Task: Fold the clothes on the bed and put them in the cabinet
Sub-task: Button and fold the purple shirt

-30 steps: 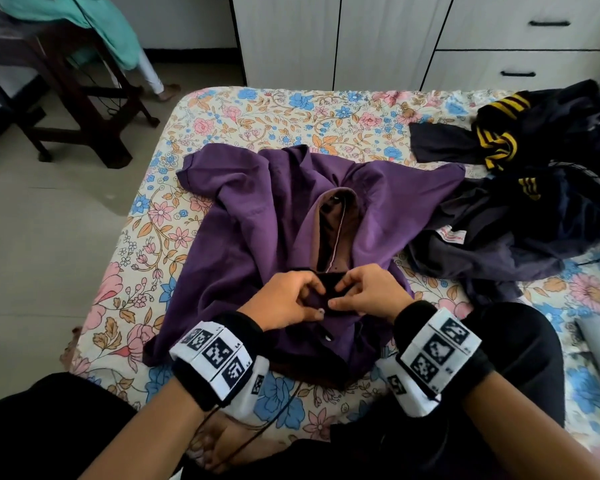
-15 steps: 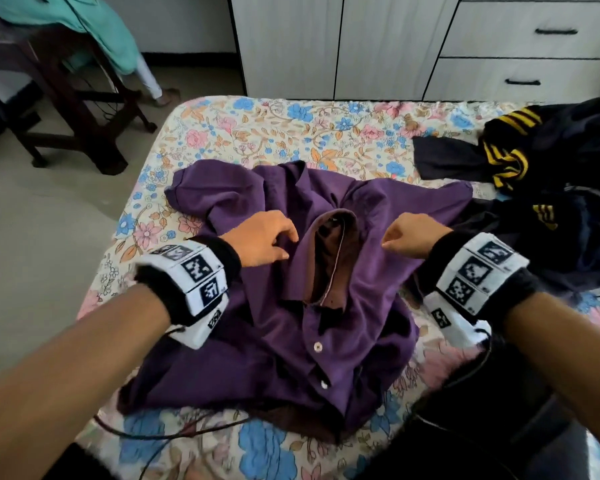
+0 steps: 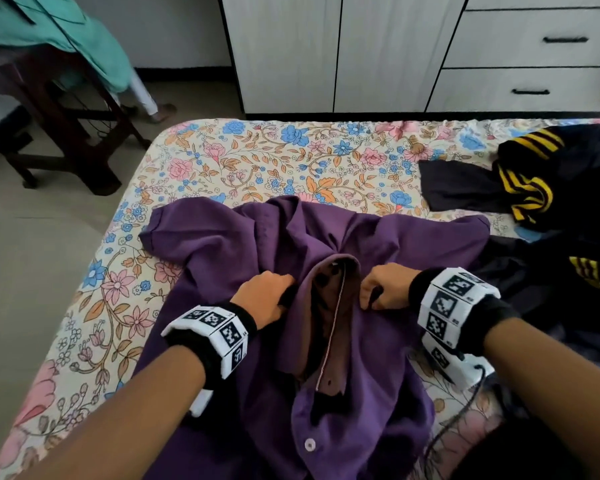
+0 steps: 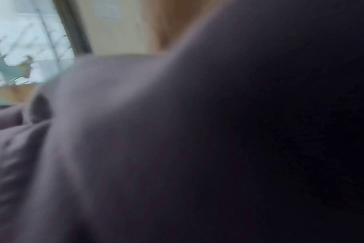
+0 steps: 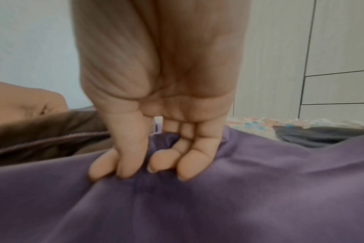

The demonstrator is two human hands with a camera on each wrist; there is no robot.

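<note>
The purple shirt [image 3: 243, 258] lies front-up and rumpled in the middle of the bed [image 3: 257, 157], its brown-lined placket [image 3: 329, 323] standing open down the centre. A second ago both hands were together at the lower buttons; half a second ago they had spread apart over the chest. Now they have closed in again, one on each side of the open placket. The left hand [image 3: 264, 296] curls its fingers into the purple cloth just left of the opening. The right hand [image 3: 383, 287] pinches a ridge of cloth just right of it, the wrist view showing the fingertips [image 5: 166, 162] bunching the fabric. The left wrist view is too blurred to add anything.

This reads as the person lining up the front panels, so folding proper has not begun and the shirt is far from the cabinet [image 3: 340, 53].

The left sleeve [image 3: 174, 226] reaches close to the bed's left edge, so little room remains there. Flowered sheet lies bare beyond the collar. On the right, the dark clothes with yellow stripes [image 3: 534, 188] crowd the right sleeve.
</note>
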